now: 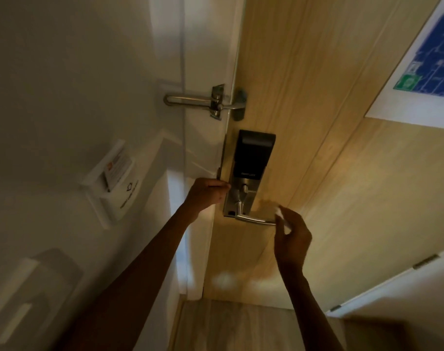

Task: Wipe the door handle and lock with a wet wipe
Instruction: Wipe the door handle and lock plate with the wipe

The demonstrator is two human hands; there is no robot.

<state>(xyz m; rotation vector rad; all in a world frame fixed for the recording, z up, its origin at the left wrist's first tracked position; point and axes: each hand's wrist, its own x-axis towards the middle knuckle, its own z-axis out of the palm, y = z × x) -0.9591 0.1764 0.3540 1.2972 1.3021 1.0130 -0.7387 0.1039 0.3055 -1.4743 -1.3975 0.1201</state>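
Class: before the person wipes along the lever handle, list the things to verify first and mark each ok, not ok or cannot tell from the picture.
1. Wipe in hand: the right hand pinches a white wet wipe. Ok.
2. Wipe at the target: it sits at the free end of the door handle. Ok.
3. Door steadied: the left hand grips the door edge beside the lock. Ok.
4. Handle path free: nothing covers the lever's length. Ok.
5. Wipe moist enough: cannot tell.
6. Swing bar guard out of the way: it sits above the lock, apart from both hands. Ok.
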